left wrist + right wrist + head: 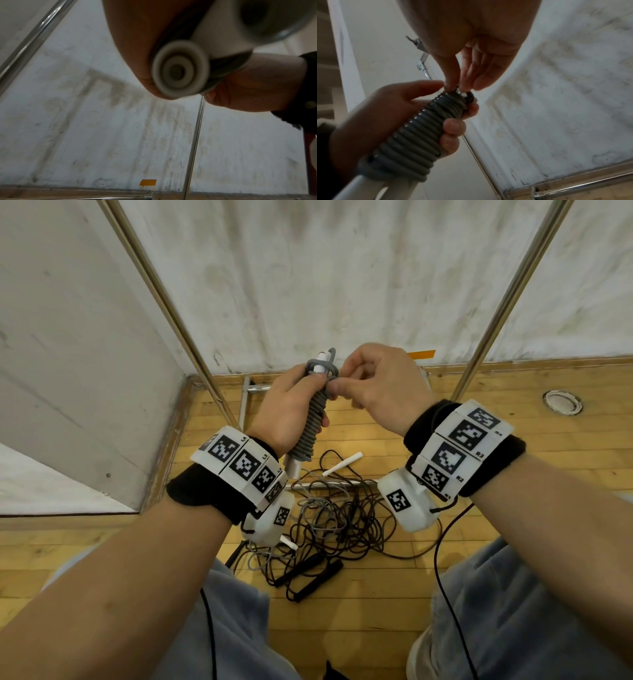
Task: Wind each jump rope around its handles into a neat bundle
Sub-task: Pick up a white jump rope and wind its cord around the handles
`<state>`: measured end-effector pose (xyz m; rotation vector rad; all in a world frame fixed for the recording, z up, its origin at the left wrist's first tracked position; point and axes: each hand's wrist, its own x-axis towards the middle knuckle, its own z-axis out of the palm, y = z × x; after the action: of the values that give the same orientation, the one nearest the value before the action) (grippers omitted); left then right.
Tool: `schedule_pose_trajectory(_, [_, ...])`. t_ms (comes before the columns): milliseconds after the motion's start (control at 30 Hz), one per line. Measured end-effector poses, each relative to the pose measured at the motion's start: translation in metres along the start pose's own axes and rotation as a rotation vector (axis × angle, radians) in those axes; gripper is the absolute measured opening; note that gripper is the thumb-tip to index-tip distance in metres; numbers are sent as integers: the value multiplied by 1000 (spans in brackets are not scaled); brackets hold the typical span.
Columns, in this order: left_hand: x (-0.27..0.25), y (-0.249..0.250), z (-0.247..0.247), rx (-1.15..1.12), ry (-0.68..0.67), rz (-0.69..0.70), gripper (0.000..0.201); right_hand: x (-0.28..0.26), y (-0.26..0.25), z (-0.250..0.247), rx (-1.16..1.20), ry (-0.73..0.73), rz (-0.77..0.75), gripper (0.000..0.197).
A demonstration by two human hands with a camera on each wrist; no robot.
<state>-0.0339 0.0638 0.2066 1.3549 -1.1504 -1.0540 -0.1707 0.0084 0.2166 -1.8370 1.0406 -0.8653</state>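
My left hand (291,405) grips a grey jump rope bundle (310,426), its cord coiled tightly round two white handles held upright in front of me. In the right wrist view the coils (418,135) run the length of the white handles (368,186), with the left fingers wrapped round them. My right hand (370,385) pinches the grey cord end (458,92) at the top of the bundle between thumb and fingertips. The left wrist view shows only the blurred butt of a white handle (180,70) against my palm.
On the wooden floor between my knees lies a tangle of black and grey ropes (342,515) with loose white handles (342,465) and black handles (308,573). Metal poles (161,292) slant up before a stained white wall. A round floor fitting (563,402) sits at right.
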Motion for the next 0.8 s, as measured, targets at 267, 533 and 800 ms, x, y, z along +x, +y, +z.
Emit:
schedule_pose_trajectory(267, [-3, 6, -4, 72, -186, -13, 21, 0, -4, -7, 71, -110, -41, 21])
schedule_pose_trajectory(533, [-1, 9, -9, 119, -202, -27, 19, 4, -5, -13, 134, -199, -32, 16])
schedule_pose_trajectory(800, [-4, 7, -11, 195, -292, -39, 13, -1, -7, -13, 138, -303, 40, 15])
